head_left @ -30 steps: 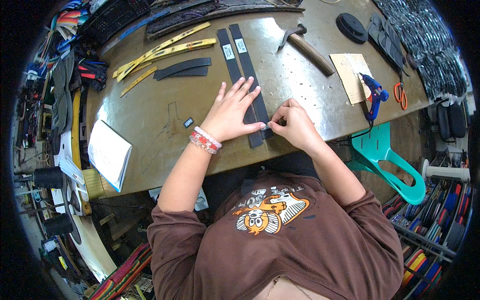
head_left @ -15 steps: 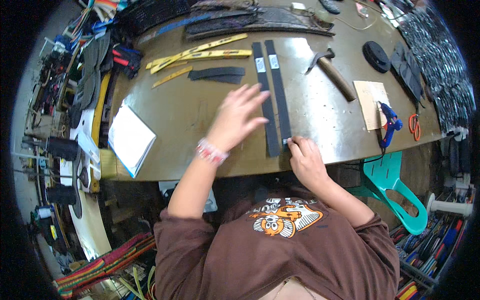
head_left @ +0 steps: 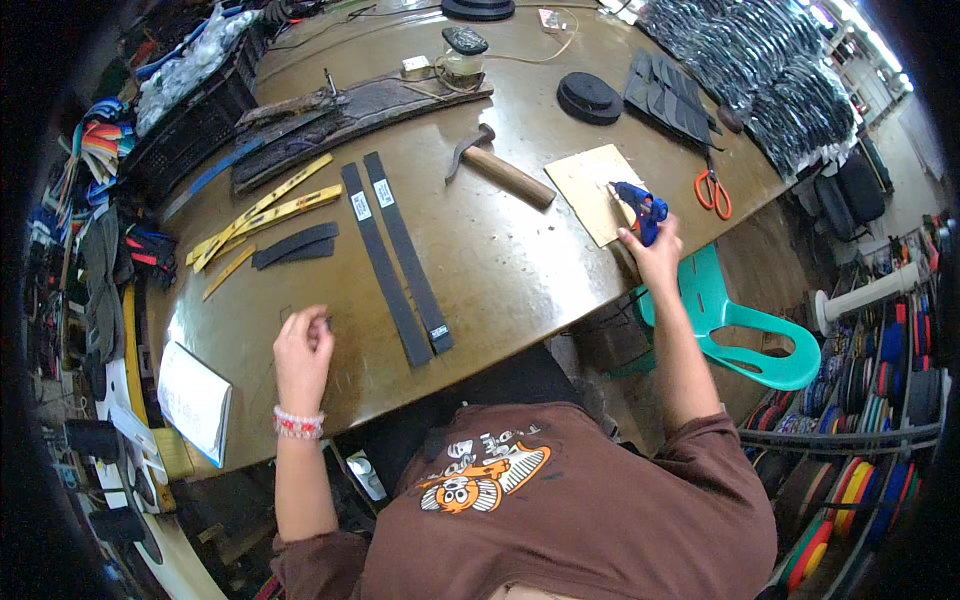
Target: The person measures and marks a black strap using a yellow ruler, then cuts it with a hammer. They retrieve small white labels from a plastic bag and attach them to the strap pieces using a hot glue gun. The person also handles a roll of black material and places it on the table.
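Two black webbing straps (head_left: 383,262) lie side by side on the table, each with a white label near its far end. A small dark label (head_left: 439,333) shows at the near end of the right strap. My right hand (head_left: 657,258) is closed round the handle of a blue glue gun (head_left: 638,202), whose nozzle is over a piece of tan cardboard (head_left: 590,205). Left of the straps, my left hand (head_left: 303,348) is held with its fingers curled together. Something small and dark shows at those fingertips, too small to name.
A hammer (head_left: 508,178) lies between straps and cardboard. Orange-handled scissors (head_left: 712,193) and a black webbing roll (head_left: 589,98) are to the right. Yellow rulers (head_left: 270,220), short black strips (head_left: 296,246) and a notebook (head_left: 193,400) are left. A green chair (head_left: 745,340) stands at the table edge.
My right hand has left the strap's near end and now grips the glue gun. My left hand has moved left, off the straps, and its fingers have closed. The view has turned right.
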`<state>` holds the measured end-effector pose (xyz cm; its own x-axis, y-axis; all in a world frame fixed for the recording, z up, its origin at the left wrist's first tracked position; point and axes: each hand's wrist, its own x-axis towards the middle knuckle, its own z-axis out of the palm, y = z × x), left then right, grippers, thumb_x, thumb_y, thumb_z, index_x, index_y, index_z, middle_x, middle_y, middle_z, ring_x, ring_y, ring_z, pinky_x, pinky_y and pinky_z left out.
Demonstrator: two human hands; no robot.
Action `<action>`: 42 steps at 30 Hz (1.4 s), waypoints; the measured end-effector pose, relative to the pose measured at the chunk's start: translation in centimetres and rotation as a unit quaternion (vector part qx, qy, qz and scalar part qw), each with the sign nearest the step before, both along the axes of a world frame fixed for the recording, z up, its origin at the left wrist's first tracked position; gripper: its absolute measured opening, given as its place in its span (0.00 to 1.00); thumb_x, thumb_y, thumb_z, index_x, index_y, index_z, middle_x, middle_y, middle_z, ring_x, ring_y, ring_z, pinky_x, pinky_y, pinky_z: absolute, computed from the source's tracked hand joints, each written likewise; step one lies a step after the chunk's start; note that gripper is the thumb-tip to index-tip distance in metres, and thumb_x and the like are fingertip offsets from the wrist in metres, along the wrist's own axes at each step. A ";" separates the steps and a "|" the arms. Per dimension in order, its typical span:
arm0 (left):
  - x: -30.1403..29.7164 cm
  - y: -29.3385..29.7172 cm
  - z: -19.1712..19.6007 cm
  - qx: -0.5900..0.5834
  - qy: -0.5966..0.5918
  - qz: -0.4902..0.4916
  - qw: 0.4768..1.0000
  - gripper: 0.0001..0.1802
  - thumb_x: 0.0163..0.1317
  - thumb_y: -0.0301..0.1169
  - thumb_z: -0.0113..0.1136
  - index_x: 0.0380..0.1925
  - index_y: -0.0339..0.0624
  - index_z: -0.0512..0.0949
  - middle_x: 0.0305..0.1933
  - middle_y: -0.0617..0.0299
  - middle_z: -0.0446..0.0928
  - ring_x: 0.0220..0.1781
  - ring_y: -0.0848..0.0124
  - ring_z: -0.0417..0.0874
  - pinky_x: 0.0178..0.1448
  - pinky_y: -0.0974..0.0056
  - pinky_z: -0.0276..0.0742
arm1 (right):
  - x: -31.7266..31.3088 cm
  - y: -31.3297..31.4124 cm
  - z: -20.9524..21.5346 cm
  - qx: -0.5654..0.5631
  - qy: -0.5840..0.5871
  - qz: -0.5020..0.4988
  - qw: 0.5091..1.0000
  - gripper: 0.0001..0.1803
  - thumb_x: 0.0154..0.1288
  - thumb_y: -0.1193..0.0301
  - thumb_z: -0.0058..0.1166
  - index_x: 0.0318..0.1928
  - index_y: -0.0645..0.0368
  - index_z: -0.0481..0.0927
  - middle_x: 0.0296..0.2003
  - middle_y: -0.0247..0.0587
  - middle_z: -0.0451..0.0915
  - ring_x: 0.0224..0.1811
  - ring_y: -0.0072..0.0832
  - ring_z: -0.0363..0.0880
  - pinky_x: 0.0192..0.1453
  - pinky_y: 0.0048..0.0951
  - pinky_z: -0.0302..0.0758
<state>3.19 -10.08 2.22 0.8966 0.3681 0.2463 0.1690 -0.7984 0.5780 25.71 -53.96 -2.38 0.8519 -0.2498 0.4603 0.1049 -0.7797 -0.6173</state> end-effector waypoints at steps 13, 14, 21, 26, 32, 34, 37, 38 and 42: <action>3.3 -8.5 2.4 -0.567 -0.177 -0.063 0.802 0.10 0.60 0.25 0.60 0.43 0.37 0.80 0.34 0.69 0.78 0.31 0.84 0.73 0.32 0.78 0.66 | -9.1 12.3 11.3 -0.044 -0.091 0.459 0.883 0.11 0.45 0.75 0.68 0.29 0.61 0.79 0.23 0.42 0.77 0.25 0.30 0.77 0.32 0.29 0.73; 2.9 -8.6 2.6 -0.551 -0.168 -0.028 0.817 0.10 0.60 0.25 0.60 0.42 0.37 0.80 0.32 0.69 0.78 0.31 0.85 0.72 0.31 0.78 0.65 | -10.4 13.2 10.4 -0.017 -0.091 0.497 0.863 0.13 0.43 0.72 0.69 0.28 0.63 0.79 0.23 0.41 0.77 0.24 0.31 0.76 0.31 0.28 0.72; 1.6 -8.4 3.3 -0.475 -0.192 -0.022 0.859 0.10 0.61 0.24 0.58 0.42 0.37 0.80 0.35 0.69 0.80 0.32 0.86 0.74 0.30 0.80 0.67 | -12.5 16.5 9.4 0.042 -0.057 0.481 0.874 0.15 0.43 0.68 0.70 0.24 0.63 0.77 0.21 0.39 0.73 0.22 0.31 0.71 0.27 0.29 0.67; 1.5 -8.4 3.4 -0.487 -0.197 -0.019 0.851 0.10 0.60 0.22 0.58 0.42 0.35 0.80 0.36 0.67 0.80 0.34 0.83 0.75 0.38 0.77 0.70 | -12.7 16.8 9.9 0.033 -0.041 0.476 0.878 0.16 0.42 0.67 0.70 0.23 0.63 0.76 0.22 0.40 0.73 0.21 0.32 0.70 0.26 0.30 0.66; 1.6 -8.4 2.9 -0.553 -0.202 -0.003 0.808 0.10 0.60 0.23 0.59 0.43 0.37 0.77 0.35 0.67 0.79 0.36 0.83 0.76 0.39 0.76 0.72 | -11.7 12.9 9.0 -0.104 0.054 0.461 0.880 0.12 0.46 0.73 0.67 0.27 0.63 0.76 0.25 0.41 0.74 0.27 0.30 0.74 0.32 0.25 0.69; 1.6 -8.3 2.5 -0.619 -0.182 -0.012 0.764 0.09 0.61 0.24 0.59 0.42 0.43 0.73 0.34 0.67 0.78 0.36 0.82 0.78 0.37 0.76 0.74 | -8.8 10.3 7.6 0.063 0.050 0.342 0.936 0.08 0.52 0.76 0.60 0.35 0.62 0.80 0.30 0.41 0.79 0.31 0.30 0.77 0.38 0.30 0.73; 1.4 -8.3 2.1 -0.763 -0.122 -0.052 0.632 0.07 0.62 0.25 0.58 0.38 0.45 0.72 0.35 0.67 0.79 0.36 0.79 0.81 0.36 0.75 0.77 | -2.4 5.0 4.8 0.148 0.043 0.032 0.988 0.16 0.62 0.63 0.60 0.41 0.64 0.79 0.33 0.40 0.80 0.35 0.27 0.75 0.44 0.31 0.71; 1.4 -8.4 1.9 -0.793 -0.096 -0.063 0.598 0.06 0.63 0.25 0.57 0.36 0.46 0.70 0.36 0.65 0.79 0.38 0.74 0.83 0.38 0.72 0.81 | -1.2 3.5 3.4 0.162 -0.018 0.044 0.986 0.21 0.60 0.59 0.62 0.44 0.64 0.78 0.36 0.45 0.81 0.37 0.31 0.76 0.47 0.32 0.70; 1.0 -9.9 1.7 -0.854 -0.015 -0.101 0.510 0.05 0.64 0.23 0.54 0.35 0.45 0.69 0.36 0.61 0.79 0.44 0.66 0.84 0.48 0.65 0.83 | -1.7 0.5 1.2 -0.078 -0.025 -0.102 0.991 0.21 0.57 0.60 0.64 0.44 0.63 0.77 0.39 0.43 0.78 0.42 0.35 0.73 0.52 0.36 0.67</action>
